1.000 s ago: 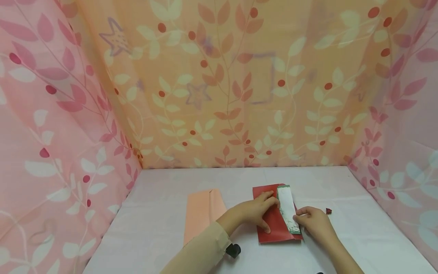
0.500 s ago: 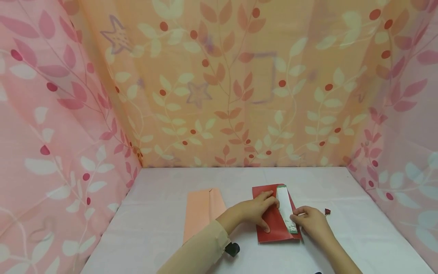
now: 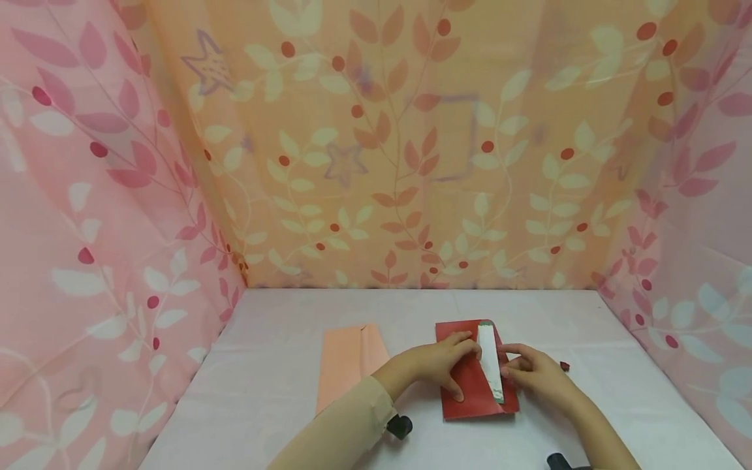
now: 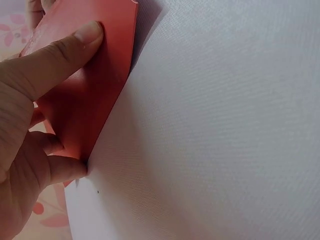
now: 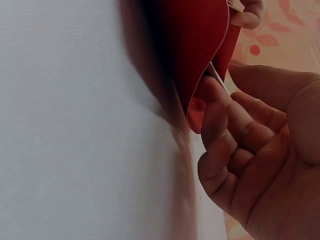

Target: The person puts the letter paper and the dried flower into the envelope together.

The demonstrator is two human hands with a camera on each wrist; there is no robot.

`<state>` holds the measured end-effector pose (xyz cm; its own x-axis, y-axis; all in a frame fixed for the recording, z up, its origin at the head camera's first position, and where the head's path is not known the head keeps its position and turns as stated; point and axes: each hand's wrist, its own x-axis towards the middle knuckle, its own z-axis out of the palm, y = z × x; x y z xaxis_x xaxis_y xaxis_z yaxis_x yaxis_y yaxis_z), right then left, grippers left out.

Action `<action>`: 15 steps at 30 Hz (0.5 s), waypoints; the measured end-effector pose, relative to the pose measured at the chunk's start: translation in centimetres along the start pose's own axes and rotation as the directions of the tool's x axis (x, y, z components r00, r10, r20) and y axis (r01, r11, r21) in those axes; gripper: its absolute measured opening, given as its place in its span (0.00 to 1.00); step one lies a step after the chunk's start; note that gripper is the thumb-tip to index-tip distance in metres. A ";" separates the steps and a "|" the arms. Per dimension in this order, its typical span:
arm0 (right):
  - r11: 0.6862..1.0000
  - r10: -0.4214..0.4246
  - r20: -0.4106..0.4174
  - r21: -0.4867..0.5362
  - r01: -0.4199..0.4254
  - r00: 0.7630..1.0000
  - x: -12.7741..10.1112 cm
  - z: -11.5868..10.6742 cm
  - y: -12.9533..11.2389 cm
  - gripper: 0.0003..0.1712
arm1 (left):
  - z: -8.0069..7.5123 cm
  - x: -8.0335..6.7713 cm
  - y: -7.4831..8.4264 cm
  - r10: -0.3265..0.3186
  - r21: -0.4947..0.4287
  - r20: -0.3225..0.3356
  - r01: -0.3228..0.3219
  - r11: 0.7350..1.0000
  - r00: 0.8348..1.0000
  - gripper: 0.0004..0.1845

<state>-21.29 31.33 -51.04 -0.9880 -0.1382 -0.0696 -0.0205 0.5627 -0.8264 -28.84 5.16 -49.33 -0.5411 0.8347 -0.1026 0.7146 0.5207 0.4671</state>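
A flat peach paper envelope (image 3: 348,365) lies left of centre on the white cloth-covered table (image 3: 617,398), near its front edge. Beside it, the left hand (image 3: 437,365) presses a red paper envelope (image 3: 470,385) flat with thumb and fingers spread. The right hand (image 3: 537,372) pinches the envelope's raised right flap against a white paper strip (image 3: 489,362). A small dark red scrap (image 3: 564,366) lies just beyond.

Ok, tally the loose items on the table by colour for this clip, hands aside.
Red: 2, the red envelope and a small red scrap.
Peach: 1, the peach envelope.
White with green edge: 1, the paper strip.
Total: 4.
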 end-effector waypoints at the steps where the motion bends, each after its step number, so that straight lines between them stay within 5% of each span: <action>1: 1.000 -0.004 0.012 0.024 0.003 1.000 0.1 -0.1 0.0 0.35 | 0.1 0.0 0.0 -0.001 -0.002 0.001 0.001 1.000 1.000 0.39; 15: 1.000 0.029 -0.026 0.012 -0.029 0.999 2.1 0.5 0.6 0.36 | 0.2 0.3 -0.5 -0.007 0.007 -0.010 0.007 1.000 1.000 0.40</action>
<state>-23.25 30.95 -51.97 -0.9918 -0.1007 -0.0791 0.0098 0.5565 -0.8308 -29.22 5.19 -49.75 -0.5504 0.8292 -0.0974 0.7139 0.5279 0.4602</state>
